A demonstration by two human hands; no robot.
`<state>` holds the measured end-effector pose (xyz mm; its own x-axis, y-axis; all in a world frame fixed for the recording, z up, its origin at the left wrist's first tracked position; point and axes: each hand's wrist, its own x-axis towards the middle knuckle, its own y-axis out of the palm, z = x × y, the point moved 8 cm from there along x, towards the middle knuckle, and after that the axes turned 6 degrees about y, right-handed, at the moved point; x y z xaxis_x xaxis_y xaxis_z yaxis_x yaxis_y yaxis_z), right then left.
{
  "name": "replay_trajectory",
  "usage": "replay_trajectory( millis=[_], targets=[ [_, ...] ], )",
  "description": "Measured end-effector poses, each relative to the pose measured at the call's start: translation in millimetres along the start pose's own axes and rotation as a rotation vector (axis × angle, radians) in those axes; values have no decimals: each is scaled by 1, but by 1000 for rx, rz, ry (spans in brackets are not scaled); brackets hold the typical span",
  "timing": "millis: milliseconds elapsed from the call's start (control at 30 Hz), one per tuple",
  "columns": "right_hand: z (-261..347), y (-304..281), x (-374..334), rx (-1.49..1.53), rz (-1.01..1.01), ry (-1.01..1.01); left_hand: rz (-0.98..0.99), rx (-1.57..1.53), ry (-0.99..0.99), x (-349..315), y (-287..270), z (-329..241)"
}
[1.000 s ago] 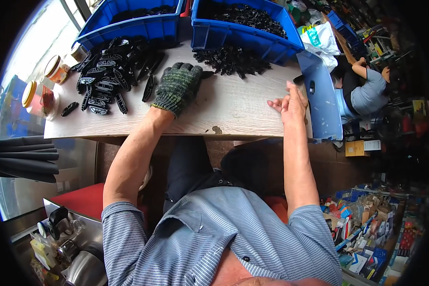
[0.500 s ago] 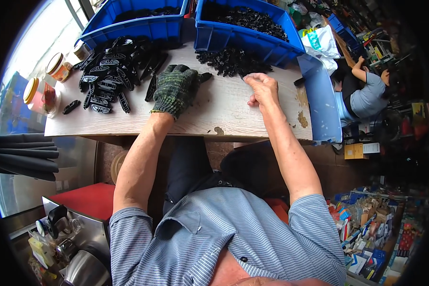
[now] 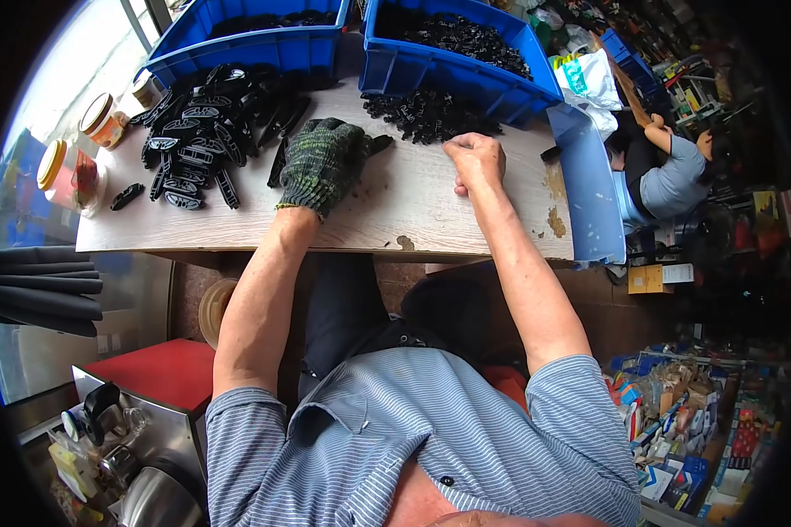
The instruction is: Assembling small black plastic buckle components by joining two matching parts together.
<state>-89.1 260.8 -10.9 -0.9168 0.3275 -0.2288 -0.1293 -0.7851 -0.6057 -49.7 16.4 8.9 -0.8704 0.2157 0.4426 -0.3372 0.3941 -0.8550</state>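
Note:
My left hand [image 3: 323, 164], in a dark green knitted glove, is closed around a long black plastic part [image 3: 379, 143]; only its end shows past the fingers. My bare right hand [image 3: 476, 162] hovers by the near edge of a pile of small black plastic pieces [image 3: 422, 116]. Its thumb and forefinger are pinched together, and whatever lies between them is too small to make out. Left of the glove spreads a heap of long oval black plastic parts [image 3: 198, 145], and one such part [image 3: 127, 196] lies apart at the far left.
Two blue bins, left [image 3: 246, 57] and right [image 3: 457, 77], filled with black parts, stand along the table's back. Lidded jars [image 3: 66, 171] line the left side. A blue panel [image 3: 589, 180] borders the right edge. Another person [image 3: 672, 176] sits beyond it at right.
My right hand has shifted slightly left, its fingers still pinched. My left hand stays around the black part in nearly the same place. The view has shifted a little.

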Motion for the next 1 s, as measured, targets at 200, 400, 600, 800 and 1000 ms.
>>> replay_trajectory(
  millis=[200,400,600,800,1000],
  targets=[
    [-26,-2,3,359,137,96,-374,-96,31,-9,-26,-1],
    [-35,3,-28,632,248,172,-270,-744,-122,-29,6,-35],
    [-38,17,-42,694,280,-25,8,-1040,-296,-20,63,-74],
    [-40,18,-46,723,314,-64,69,-1155,-313,-17,68,-75],
    [-28,17,-51,721,331,-116,89,-1385,-414,-21,64,-71]
  ],
)
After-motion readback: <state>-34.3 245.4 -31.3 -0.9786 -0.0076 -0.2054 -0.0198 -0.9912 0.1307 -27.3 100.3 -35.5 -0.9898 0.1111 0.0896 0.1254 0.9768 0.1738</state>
